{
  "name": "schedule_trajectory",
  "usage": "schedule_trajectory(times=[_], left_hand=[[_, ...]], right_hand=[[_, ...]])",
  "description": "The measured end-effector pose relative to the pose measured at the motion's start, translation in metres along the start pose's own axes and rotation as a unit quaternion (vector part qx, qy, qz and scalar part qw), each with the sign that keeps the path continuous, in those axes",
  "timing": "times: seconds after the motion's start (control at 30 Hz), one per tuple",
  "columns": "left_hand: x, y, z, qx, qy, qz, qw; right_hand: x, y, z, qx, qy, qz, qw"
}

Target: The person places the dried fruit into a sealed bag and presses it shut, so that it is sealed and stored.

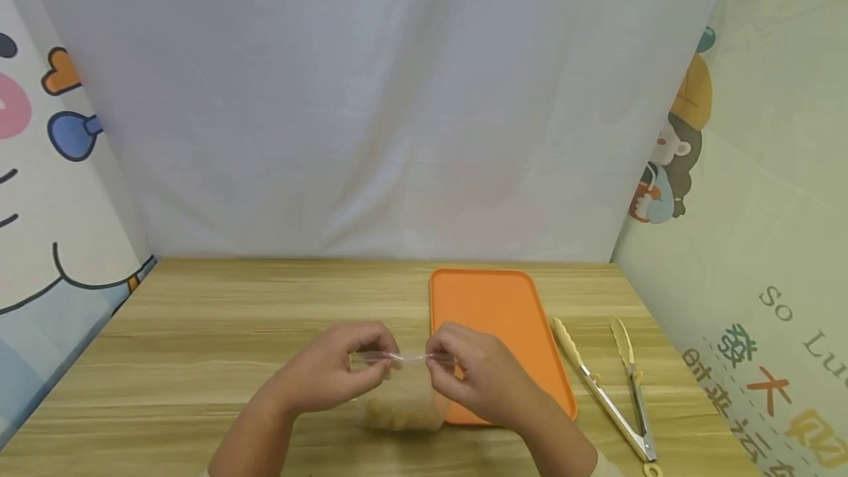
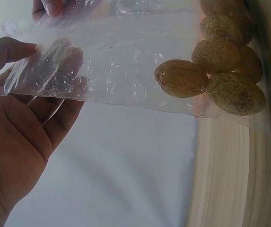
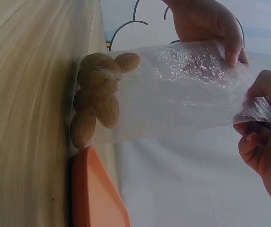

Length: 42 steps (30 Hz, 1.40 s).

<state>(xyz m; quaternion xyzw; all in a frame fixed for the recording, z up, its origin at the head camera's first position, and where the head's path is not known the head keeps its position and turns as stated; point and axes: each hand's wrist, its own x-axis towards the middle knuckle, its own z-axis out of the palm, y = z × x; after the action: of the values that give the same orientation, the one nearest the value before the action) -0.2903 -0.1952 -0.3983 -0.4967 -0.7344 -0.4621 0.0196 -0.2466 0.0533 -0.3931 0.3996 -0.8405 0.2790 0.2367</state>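
Note:
A clear zip bag [image 3: 187,94] stands upright between both hands, its mouth at the top. Several brown wrinkled dried fruits [image 2: 234,92], perhaps dates, lie at its bottom. My left hand [image 1: 341,366] pinches the left part of the bag's top edge between thumb and fingers. On the other side, my right hand [image 1: 480,374] pinches the right part of that edge, a short gap away. In the right wrist view, the bag's lower end appears to rest on the wooden table [image 3: 31,94].
An orange tray [image 1: 503,330] lies just behind and right of the bag. Right of it, metal tongs [image 1: 612,403] with cream tips lie spread apart on the table. A pale curtain [image 1: 371,109] hangs at the back, and printed cloths flank both sides.

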Motion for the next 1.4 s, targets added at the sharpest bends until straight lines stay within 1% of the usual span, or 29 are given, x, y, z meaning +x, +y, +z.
schedule_trajectory(times=[0.13, 0.4, 0.57, 0.73, 0.97, 1.4], left_hand=[[0.0009, 0.0011, 0.0009, -0.005, -0.001, 0.002, 1.0000], [0.0023, 0.0027, 0.0031, -0.017, -0.003, 0.008, 0.9998], [0.0020, 0.0034, 0.0044, -0.020, -0.001, 0.002, 0.9998], [0.0021, 0.0033, 0.0052, -0.016, 0.000, -0.006, 0.9999], [0.0023, 0.0018, 0.0053, 0.000, 0.005, 0.003, 1.0000], [0.0016, -0.0010, 0.0061, 0.007, 0.002, 0.003, 1.0000]], right_hand=[[-0.0004, 0.0002, -0.0002, -0.003, 0.001, -0.005, 1.0000], [-0.0015, 0.0014, 0.0011, 0.000, 0.002, -0.001, 1.0000], [-0.0014, 0.0010, 0.0011, 0.001, 0.002, 0.001, 1.0000], [-0.0014, 0.0012, 0.0009, 0.001, 0.002, -0.001, 1.0000], [-0.0013, 0.0016, 0.0022, 0.003, 0.003, -0.006, 1.0000], [-0.0001, 0.0015, 0.0069, -0.002, 0.006, -0.014, 0.9999]])
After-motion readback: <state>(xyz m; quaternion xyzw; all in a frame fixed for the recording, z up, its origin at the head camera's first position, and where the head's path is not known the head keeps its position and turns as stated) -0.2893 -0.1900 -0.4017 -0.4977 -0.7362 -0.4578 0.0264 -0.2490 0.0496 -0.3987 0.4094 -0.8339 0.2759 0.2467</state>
